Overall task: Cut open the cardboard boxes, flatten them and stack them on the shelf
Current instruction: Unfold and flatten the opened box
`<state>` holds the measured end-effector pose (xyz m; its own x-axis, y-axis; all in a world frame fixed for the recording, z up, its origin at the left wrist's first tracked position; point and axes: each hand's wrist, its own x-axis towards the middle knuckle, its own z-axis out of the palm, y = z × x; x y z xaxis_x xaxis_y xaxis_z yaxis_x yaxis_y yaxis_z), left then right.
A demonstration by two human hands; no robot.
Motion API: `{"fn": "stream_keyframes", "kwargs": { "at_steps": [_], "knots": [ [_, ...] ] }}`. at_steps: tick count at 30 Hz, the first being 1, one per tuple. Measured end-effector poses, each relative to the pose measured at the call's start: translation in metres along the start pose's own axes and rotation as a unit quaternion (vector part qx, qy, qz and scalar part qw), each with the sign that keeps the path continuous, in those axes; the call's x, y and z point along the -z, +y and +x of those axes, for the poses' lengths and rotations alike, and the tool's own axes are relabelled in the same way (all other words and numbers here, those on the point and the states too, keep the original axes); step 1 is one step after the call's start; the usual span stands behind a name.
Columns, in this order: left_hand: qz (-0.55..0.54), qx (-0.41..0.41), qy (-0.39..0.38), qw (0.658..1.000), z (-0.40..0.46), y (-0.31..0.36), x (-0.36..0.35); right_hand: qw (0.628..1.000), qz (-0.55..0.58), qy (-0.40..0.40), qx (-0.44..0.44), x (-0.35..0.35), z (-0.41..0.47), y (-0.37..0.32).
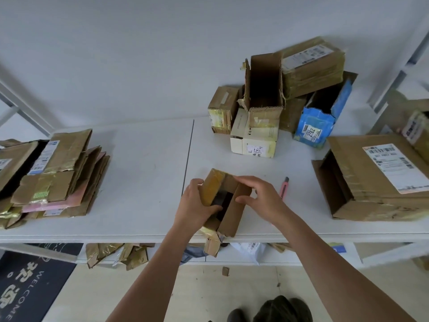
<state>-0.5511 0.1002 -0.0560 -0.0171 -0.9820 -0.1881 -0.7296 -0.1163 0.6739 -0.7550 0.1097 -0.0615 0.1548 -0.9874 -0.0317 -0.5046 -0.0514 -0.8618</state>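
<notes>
The left hand (197,203) grips the left side of a small brown box (222,203), fingers curled into its open top. The right hand (260,196) hovers over the right flap, fingers loosely bent, holding nothing. The box lies between both hands at the table's (144,182) front edge, its long side pointing away from the person. A pink cutter (284,188) lies just right.

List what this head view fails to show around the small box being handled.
- Small brown cardboard box: inside dark, contents unreadable; left hand covers its left side.
- Pink utility knife: lower end hidden behind right hand.
- Flattened cardboard stack: cut off by left edge.
- White shipping label: print too small.
</notes>
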Motion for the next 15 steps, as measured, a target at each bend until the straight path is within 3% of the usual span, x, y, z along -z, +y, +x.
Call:
{"fn": "stream_keyframes", "kwargs": {
  "at_steps": [3, 6, 12, 15],
  "knots": [
    [0.055, -0.027, 0.051, 0.997, 0.002, 0.002, -0.001, 1.0, 0.002, 0.012, -0.001, -0.002, 0.0, 0.002],
    [0.033, -0.04, 0.086, 0.995, -0.001, 0.002, 0.004, 1.0, 0.007, 0.013, -0.002, -0.003, 0.0, 0.003],
    [0.001, -0.027, 0.036, 0.999, 0.0, -0.002, 0.029, 1.0, 0.011, 0.018, -0.016, -0.006, 0.003, 0.001],
    [-0.108, 0.062, 0.009, 0.992, 0.003, -0.012, 0.04, 0.999, 0.022, 0.015, -0.024, -0.005, 0.001, 0.001]
  ]
}}
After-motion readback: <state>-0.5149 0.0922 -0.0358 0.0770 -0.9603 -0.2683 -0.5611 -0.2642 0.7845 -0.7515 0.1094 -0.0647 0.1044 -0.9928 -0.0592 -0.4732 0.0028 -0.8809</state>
